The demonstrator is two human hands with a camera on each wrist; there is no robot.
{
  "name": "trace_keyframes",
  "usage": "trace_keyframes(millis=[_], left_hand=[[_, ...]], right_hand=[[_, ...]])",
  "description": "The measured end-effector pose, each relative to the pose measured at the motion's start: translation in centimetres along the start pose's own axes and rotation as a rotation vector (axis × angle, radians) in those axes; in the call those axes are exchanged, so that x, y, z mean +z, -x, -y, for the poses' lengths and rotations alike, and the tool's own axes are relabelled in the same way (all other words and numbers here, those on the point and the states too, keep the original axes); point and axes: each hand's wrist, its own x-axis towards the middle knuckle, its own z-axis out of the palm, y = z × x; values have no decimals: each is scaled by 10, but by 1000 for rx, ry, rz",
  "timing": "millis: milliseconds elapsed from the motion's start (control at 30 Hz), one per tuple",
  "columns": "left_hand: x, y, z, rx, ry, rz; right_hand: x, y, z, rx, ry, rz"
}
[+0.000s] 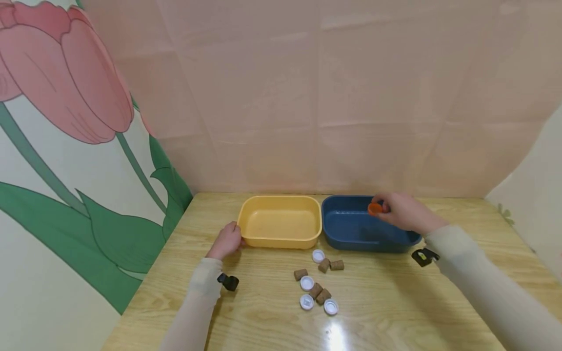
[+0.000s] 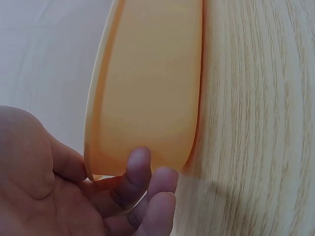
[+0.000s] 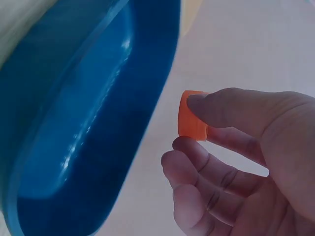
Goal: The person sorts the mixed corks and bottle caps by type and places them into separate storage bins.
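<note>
My right hand (image 1: 405, 212) pinches an orange bottle cap (image 1: 374, 209) between thumb and fingers, above the dark blue tray (image 1: 366, 246). In the right wrist view the orange cap (image 3: 189, 119) is clear of the tray's rim, with the other fingers curled beneath it. At the left end of the yellow tray (image 1: 278, 243), my left hand (image 1: 228, 240) holds the edge. The left wrist view shows the thumb at the rim and the fingers around the end wall of the yellow tray (image 2: 147, 88). Both trays stand side by side on the wooden table.
In front of the trays lie several white bottle caps (image 1: 307, 282) and several brown corks (image 1: 336, 265), loosely mixed on the wooden table (image 1: 263, 312). A pinkish sheet (image 1: 316, 97) hangs behind the trays. On the left is a wall with a painted tulip (image 1: 61, 73).
</note>
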Motion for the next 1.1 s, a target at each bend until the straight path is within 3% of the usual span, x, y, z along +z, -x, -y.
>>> trace_keyframes(millis=[200,600,1100], left_hand=[[0,0,1,-6,26,18],[-1,3,0,-26,42,32],[4,-1,0,-43,92,54]], right_hand=[[0,-16,-9,28,-15,77],[13,-39,-39,-6,98,107],[21,-46,-53,131,59,245]])
